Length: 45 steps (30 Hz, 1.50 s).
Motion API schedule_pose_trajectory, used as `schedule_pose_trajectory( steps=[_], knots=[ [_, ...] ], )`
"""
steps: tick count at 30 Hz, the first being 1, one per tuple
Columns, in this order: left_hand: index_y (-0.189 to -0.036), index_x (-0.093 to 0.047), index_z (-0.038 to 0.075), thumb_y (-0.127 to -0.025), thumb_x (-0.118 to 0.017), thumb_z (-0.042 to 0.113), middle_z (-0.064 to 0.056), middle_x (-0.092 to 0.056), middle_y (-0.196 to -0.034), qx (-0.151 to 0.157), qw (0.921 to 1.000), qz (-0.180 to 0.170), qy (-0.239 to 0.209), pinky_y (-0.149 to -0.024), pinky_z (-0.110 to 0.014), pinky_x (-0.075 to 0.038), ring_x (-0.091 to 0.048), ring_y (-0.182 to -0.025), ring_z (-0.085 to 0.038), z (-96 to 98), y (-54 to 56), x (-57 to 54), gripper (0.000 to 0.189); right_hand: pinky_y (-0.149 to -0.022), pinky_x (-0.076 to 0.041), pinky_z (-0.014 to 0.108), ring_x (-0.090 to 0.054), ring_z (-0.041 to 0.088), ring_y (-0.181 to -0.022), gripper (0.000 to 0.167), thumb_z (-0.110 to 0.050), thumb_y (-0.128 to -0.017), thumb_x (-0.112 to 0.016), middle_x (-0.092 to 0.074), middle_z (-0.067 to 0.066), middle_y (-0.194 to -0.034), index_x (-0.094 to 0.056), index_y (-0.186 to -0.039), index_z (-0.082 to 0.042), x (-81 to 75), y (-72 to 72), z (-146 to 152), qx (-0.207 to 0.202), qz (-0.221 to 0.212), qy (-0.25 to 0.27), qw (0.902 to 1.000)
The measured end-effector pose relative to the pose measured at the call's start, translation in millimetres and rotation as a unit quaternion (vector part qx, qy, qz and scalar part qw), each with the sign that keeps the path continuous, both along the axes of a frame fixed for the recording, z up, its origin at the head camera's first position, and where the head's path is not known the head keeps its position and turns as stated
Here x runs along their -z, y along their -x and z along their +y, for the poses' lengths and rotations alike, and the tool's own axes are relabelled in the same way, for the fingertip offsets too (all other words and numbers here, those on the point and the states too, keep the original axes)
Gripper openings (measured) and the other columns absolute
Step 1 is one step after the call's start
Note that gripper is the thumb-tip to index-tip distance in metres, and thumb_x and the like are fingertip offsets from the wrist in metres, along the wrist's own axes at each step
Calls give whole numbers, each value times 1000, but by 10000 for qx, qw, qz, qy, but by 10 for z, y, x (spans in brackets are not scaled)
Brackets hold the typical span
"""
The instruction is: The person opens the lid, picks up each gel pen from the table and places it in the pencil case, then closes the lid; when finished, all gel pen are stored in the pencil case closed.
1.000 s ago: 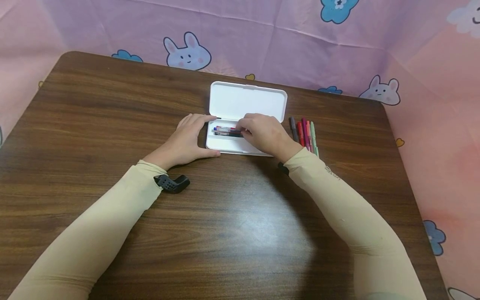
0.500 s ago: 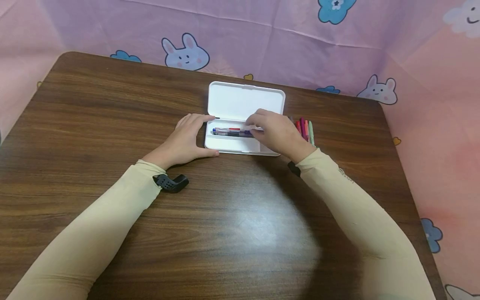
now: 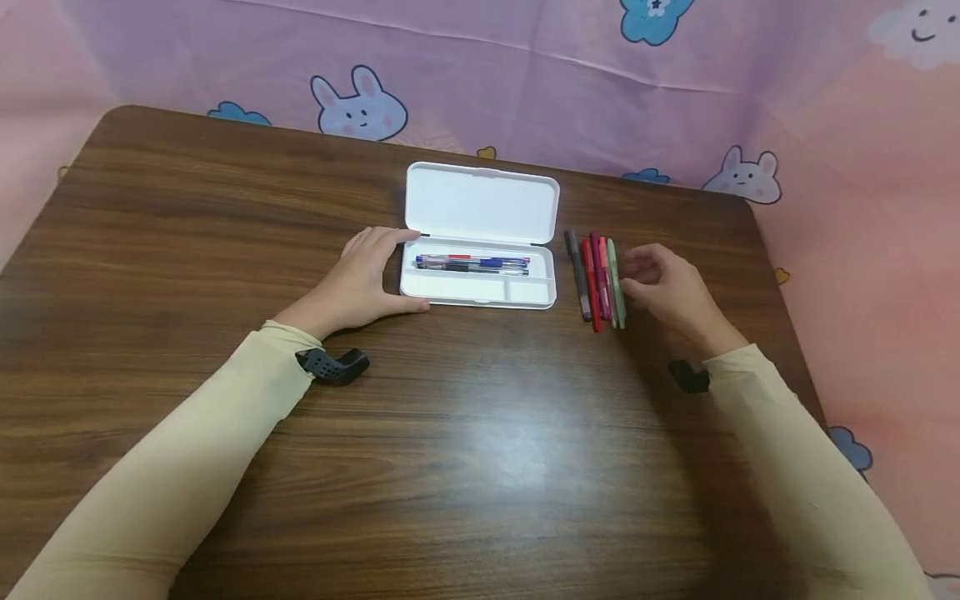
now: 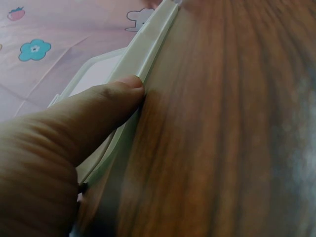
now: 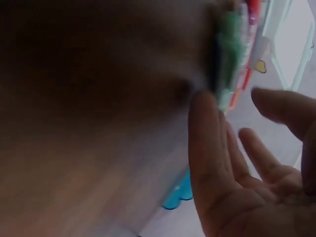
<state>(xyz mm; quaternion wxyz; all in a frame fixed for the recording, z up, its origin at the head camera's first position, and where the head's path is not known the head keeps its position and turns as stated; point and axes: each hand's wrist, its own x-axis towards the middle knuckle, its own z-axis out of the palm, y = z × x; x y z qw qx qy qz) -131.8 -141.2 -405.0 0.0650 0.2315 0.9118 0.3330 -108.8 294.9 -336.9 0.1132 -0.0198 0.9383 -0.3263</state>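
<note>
A white pencil case (image 3: pixel 456 288) lies with its lid (image 3: pixel 480 202) raised at the back. My left hand (image 3: pixel 352 279) holds its left end, thumb along the front wall and fingers at the back corner. In the left wrist view the thumb (image 4: pixel 106 106) presses on the case's edge (image 4: pixel 148 47). Several clear-barrelled gel pens (image 3: pixel 472 265) lie in the long rear compartment. My right hand (image 3: pixel 671 287) is just right of a row of pens, fingers parted and holding nothing. Nearest to it is a light green pen (image 3: pixel 616 283), close to the fingertips in the right wrist view.
Left of the green pen lie pink and purple pens, a red pen (image 3: pixel 591 283) and a dark grey pen (image 3: pixel 577 275), side by side. The brown wooden table (image 3: pixel 420 433) ends at a patterned cloth (image 3: pixel 480 75) behind and on the right.
My right hand has left the gel pens in the case and moved right, past the row of pens. The gel pens now show fully. My left hand stays on the case.
</note>
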Motion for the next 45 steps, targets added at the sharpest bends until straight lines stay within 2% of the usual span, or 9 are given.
schedule_pose_trajectory(
  steps=[4,9,18,24,35,41,45],
  knots=[
    [-158,-37,9,-79,-87,51,-16,-41,-157,-36,10000,-32,-15,-129,-55,-8,-31,-150,-34,-24,-11,4,102,-75,-64,30,-66,24,-101,46,-17,-102,-66,-60,23,-131,-51,-141,1,62,-33,44,107,-564,335,9978],
    [-158,-36,9,-81,-87,50,-17,-40,-157,-26,10000,-78,-14,-129,-54,-8,-30,-150,-35,-23,-16,-14,102,-72,-64,28,-64,15,-96,44,-15,-100,-68,-61,23,-128,-53,-138,3,97,-31,-1,164,-539,396,9976],
    [-158,-36,9,-80,-87,50,-16,-40,-158,-7,10000,-77,32,-129,-53,-7,-30,-150,-34,11,-16,-37,102,-73,-63,27,-66,25,-97,43,-17,-101,-68,-63,24,-123,-55,-135,4,46,-30,-40,279,-815,99,9962],
    [-158,-37,9,-80,-88,48,-16,-40,-158,-20,10000,-51,19,-129,-53,-7,-30,-150,-34,10,-22,-40,102,-73,-64,29,-67,24,-92,42,-18,-102,-65,-63,24,-119,-55,-135,5,36,-39,-39,298,-1022,120,9942],
    [-158,-36,11,-80,-88,49,-15,-39,-159,-13,10000,-85,44,-129,-52,-6,-29,-151,-34,6,-9,-28,101,-74,-65,36,-69,27,-93,40,-16,-102,-63,-64,27,-119,-56,-134,6,40,-55,-26,328,-967,-117,9947],
    [-158,-36,10,-80,-88,48,-15,-39,-158,-33,10000,-78,44,-129,-52,-6,-29,-151,-34,6,-10,-27,101,-68,-61,29,-67,27,-88,36,-16,-100,-62,-66,26,-119,-59,-130,5,25,-57,-4,325,-831,-607,9942],
    [-158,-36,10,-80,-88,48,-16,-39,-158,-32,10000,-80,32,-129,-53,-7,-29,-151,-34,7,-15,-29,101,-72,-58,32,-64,30,-94,35,-18,-101,-62,-66,25,-119,-62,-128,4,13,-59,17,277,-749,-956,9922]
  ],
)
